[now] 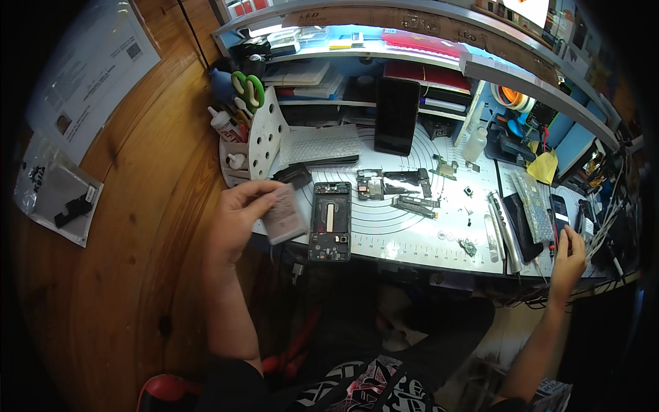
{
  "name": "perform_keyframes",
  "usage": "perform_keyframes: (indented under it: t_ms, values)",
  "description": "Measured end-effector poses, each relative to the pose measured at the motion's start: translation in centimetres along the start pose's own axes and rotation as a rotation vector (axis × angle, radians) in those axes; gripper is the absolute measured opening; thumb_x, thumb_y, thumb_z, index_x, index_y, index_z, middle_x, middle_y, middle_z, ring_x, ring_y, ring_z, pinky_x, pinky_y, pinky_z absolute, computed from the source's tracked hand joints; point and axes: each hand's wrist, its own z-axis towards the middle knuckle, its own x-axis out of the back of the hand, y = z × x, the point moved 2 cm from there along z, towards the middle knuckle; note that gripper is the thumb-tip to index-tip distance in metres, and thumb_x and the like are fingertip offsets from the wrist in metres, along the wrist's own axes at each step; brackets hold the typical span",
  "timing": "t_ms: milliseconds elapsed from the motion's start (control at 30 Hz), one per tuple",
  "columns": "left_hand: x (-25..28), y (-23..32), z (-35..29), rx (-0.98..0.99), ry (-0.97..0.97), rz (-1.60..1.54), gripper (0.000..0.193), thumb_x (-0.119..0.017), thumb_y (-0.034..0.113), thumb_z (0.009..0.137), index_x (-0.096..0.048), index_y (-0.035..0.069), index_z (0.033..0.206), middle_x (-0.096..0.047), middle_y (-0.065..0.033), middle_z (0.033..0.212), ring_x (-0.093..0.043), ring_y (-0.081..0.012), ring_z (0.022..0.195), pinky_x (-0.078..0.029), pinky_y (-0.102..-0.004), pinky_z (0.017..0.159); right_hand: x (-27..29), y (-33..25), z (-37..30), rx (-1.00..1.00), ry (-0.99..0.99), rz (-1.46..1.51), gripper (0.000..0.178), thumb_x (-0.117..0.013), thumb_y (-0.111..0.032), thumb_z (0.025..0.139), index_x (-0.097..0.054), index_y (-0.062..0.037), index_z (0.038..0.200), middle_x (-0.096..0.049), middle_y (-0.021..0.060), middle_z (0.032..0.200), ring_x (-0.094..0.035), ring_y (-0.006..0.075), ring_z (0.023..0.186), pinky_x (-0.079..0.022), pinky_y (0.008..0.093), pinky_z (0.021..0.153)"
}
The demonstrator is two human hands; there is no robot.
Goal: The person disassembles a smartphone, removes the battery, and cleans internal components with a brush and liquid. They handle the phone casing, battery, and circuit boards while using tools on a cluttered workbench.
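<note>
Pinched in my left hand (237,216) is a thin, pale grey rectangular phone battery (283,216), held tilted at the left end of the bench mat. Just right of it lies an opened phone frame (331,223), its inside facing up with a pale strip in the middle. At the far right, my right hand (570,259) is closed at the lower end of a small dark phone (559,209). Whatever lies between its fingertips is too small to tell. Loose phone parts (395,183) are spread over the middle of the mat.
A dark phone (397,115) leans upright against the shelf. Bubble wrap (320,144) lies beside a white tool holder (264,141) with green-handled scissors (248,90). A clear bottle (475,144), a metal tool (506,233) and tangled cables (607,223) occupy the right side.
</note>
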Motion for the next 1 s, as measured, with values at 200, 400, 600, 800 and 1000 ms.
perform_keyframes:
  t_ms: [200, 400, 600, 800, 1000]
  values:
    - [2.2, -6.1, 0.1, 0.189, 0.067, 0.099, 0.019, -0.064, 0.001, 0.097, -0.076, -0.001, 0.112, -0.074, -0.0044, 0.096, -0.066, -0.0114, 0.085, -0.053, -0.0272, 0.080, -5.7, -21.1, -13.8, -0.189, -0.970, 0.857, 0.022, -0.071, -0.015, 0.099, -0.076, 0.0032, 0.109, -0.077, 0.0095, 0.088, -0.072, 0.0131, 0.078, -0.055, 0.0259, 0.071]
    - [-0.9, -8.0, 0.6, -0.015, 0.271, 0.410, 0.017, -0.064, 0.007, 0.098, -0.076, 0.000, 0.108, -0.075, -0.0064, 0.097, -0.068, -0.0153, 0.090, -0.053, -0.0315, 0.083, -12.5, -28.6, -20.4, -0.736, -1.209, 1.427, 0.033, -0.061, -0.020, 0.107, -0.068, 0.0095, 0.119, -0.074, 0.0189, 0.108, -0.073, 0.0203, 0.094, -0.060, 0.0309, 0.084]
    - [-2.0, -8.6, -0.4, -0.291, 0.411, 0.731, 0.017, -0.065, 0.010, 0.095, -0.077, 0.005, 0.107, -0.073, -0.0104, 0.105, -0.060, -0.0314, 0.106, -0.048, -0.0404, 0.097, -13.6, -29.6, -22.2, -0.865, -1.017, 1.565, 0.029, -0.061, -0.020, 0.106, -0.070, 0.0075, 0.112, -0.075, 0.0198, 0.104, -0.073, 0.0218, 0.088, -0.059, 0.0321, 0.076]
    - [-3.0, -9.3, -0.7, -0.472, 0.513, 0.865, 0.019, -0.066, 0.007, 0.096, -0.076, 0.005, 0.111, -0.071, -0.0093, 0.111, -0.058, -0.0301, 0.107, -0.047, -0.0405, 0.097, -10.7, -27.0, -20.5, -0.757, -0.981, 1.541, 0.028, -0.064, -0.019, 0.104, -0.073, 0.0072, 0.107, -0.076, 0.0160, 0.096, -0.071, 0.0166, 0.080, -0.055, 0.0285, 0.069]
    - [-3.3, -6.4, -3.0, -0.513, 0.627, 0.463, 0.019, -0.059, 0.004, 0.103, -0.071, -0.001, 0.117, -0.069, -0.0111, 0.111, -0.064, -0.0213, 0.103, -0.049, -0.0296, 0.092, -5.0, -20.6, -14.9, -0.623, -1.348, 1.556, 0.021, -0.067, -0.011, 0.099, -0.073, 0.0094, 0.097, -0.075, 0.0163, 0.083, -0.068, 0.0145, 0.066, -0.052, 0.0271, 0.060]
